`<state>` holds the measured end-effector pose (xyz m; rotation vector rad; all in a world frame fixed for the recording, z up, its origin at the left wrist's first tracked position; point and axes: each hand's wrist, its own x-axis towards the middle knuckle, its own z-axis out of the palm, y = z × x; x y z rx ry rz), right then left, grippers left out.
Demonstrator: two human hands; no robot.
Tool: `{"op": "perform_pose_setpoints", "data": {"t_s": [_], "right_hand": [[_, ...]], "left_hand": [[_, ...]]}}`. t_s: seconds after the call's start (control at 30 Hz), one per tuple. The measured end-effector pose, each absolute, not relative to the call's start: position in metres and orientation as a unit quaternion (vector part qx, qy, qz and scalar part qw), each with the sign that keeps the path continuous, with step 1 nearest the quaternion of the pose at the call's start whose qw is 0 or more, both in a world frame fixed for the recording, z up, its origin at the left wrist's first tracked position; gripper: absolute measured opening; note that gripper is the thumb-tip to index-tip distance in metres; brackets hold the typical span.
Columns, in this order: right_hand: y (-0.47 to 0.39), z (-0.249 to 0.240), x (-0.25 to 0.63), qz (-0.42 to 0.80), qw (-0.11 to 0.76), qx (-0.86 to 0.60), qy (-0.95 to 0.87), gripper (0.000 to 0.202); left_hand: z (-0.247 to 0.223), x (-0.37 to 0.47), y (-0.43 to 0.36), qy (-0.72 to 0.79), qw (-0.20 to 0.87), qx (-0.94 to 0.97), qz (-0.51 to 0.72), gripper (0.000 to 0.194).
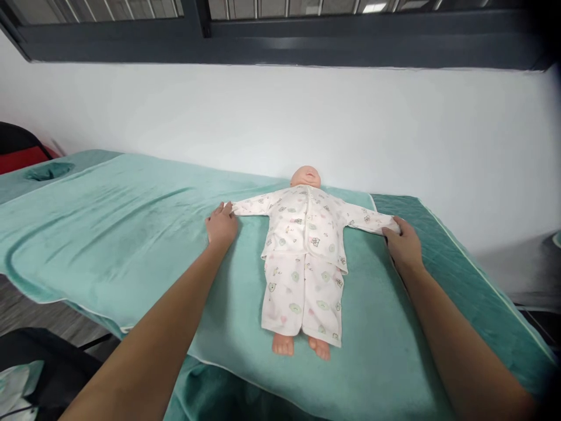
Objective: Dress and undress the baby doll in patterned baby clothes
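A baby doll lies on its back on a green cloth, its head toward the wall and its bare feet toward me. It wears a white patterned shirt and matching pants. Both sleeves are stretched out to the sides. My left hand is closed on the end of the sleeve at the left. At the right, my right hand pinches the cuff of the other sleeve. The doll's hands are hidden in the sleeves or under my fingers.
A white wall stands right behind the bed, below a dark window frame. The bed's darker green quilted cover shows at the right. A black and red object is at the far left, and a black chair-like item stands lower left.
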<state>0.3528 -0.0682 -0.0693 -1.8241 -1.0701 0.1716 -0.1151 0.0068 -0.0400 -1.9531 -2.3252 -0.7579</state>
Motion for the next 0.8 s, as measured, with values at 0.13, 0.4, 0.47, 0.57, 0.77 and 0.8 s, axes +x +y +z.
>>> {"op": "perform_pose_setpoints", "data": {"t_s": [0.13, 0.4, 0.47, 0.57, 0.77, 0.8], "right_hand": [[-0.068, -0.071, 0.355, 0.046, 0.475, -0.757, -0.447, 0.059], [-0.127, -0.054, 0.305, -0.067, 0.485, -0.685, -0.539, 0.042], [-0.158, -0.051, 0.269, -0.027, 0.493, -0.662, -0.564, 0.038], [-0.210, -0.049, 0.210, 0.054, 0.487, -0.637, -0.595, 0.034], [-0.288, -0.049, 0.135, 0.128, 0.480, -0.602, -0.625, 0.032], [-0.293, -0.048, 0.130, 0.126, 0.472, -0.594, -0.640, 0.033]], "left_hand": [[-0.039, -0.113, 0.006, -0.745, 0.000, -0.619, -0.249, 0.052], [-0.034, -0.112, -0.024, -0.674, -0.051, -0.601, -0.427, 0.052], [-0.037, -0.107, -0.058, -0.639, -0.083, -0.576, -0.503, 0.048], [-0.045, -0.094, -0.128, -0.589, -0.143, -0.594, -0.529, 0.037], [-0.054, -0.083, -0.229, -0.502, -0.221, -0.719, -0.428, 0.028], [-0.054, -0.082, -0.235, -0.485, -0.213, -0.741, -0.413, 0.029]]}}
